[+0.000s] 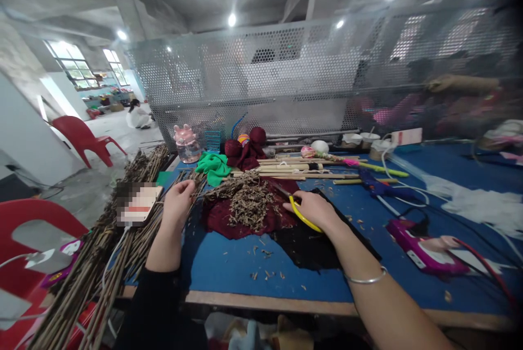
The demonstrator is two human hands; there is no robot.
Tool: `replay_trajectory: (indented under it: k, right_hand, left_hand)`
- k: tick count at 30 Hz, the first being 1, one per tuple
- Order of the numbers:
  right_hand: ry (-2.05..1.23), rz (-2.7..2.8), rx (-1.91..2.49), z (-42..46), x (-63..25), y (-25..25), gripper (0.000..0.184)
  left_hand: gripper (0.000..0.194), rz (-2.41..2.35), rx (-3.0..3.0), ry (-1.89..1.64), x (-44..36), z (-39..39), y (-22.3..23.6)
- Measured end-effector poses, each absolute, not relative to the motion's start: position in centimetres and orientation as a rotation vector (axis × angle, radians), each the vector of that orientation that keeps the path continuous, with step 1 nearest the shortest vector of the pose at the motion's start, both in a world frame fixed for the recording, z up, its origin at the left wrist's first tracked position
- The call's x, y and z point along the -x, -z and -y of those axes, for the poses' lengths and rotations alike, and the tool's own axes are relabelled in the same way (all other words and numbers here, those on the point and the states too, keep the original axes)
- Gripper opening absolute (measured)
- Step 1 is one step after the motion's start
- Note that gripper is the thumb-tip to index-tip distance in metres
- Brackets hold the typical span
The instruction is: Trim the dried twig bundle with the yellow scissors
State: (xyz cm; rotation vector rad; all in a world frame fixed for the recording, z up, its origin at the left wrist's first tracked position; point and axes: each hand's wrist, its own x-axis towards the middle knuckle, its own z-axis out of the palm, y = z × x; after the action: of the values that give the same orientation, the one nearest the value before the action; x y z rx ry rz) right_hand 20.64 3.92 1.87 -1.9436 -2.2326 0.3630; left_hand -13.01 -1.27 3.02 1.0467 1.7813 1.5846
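Left hand (178, 202): raised over the left part of the blue tabletop (229, 279); fingers pressed together, pinching the end of a dried stem (210, 193); stem pointing right, towards the heap.
Right hand (314, 211): curled round scissors (301, 216); fingers clamped on the yellow handle; blades aimed up and left, just beside the heap; gap between blades too small to tell.
Heap of dried plant bits (250, 208): piled on a dark red cloth (220, 225), between both hands; loose scraps (267, 274) scattered nearer the front edge.
Black cloth (314, 255): spread partly beneath the right hand, beside the dark red cloth.
Stem bundle (143, 255): slanting along the left end; phone (149, 203) on top.
Far side: green cloth (213, 167), dark red balls (233, 151) and sticks (278, 176), before a mesh screen (183, 78).
Right side: blue glue gun (384, 189); purple power strip (417, 246) nearer the front.
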Motion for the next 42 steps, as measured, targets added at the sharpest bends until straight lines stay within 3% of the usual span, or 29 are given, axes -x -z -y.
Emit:
replay_trajectory:
  k: [4,6,11,19,26,31,42]
  right_hand:
    - [-0.455,2.091,1.775,-4.0,-21.3,-2.5,0.05]
    - [-0.516,2.057,1.672,-3.8,-21.1,-2.6,0.051]
    - [-0.613,2.185,1.472,-2.6,-19.7,-2.6,0.057]
    - [-0.603,2.335,1.251,-1.8,-17.7,-1.4,0.07]
    - [-0.616,2.343,1.304,-1.3,-17.5,-2.2,0.052]
    - [-0.564,2.376,1.405,-1.2,-17.6,-2.7,0.051]
    - [-0.637,2.379,1.406,-1.5,-17.7,-2.2,0.047]
  left_hand:
    - [0.015,-1.25,-0.867,-1.416,9.4,-0.3,-4.9]
    - [0.016,-1.039,-0.746,-1.318,7.6,-1.2,-5.4]
    - [0.009,-0.867,-0.524,-1.341,4.6,-2.5,-4.4]
    - [0.011,-0.877,-0.542,-1.308,2.8,-0.8,-1.6]
    - [0.03,-0.876,-0.698,-1.308,1.9,0.1,-1.3]
    - [0.039,-0.969,-0.763,-1.294,1.8,0.1,-1.0]
    - [0.028,-1.088,-0.683,-1.342,1.9,-0.4,-0.5]
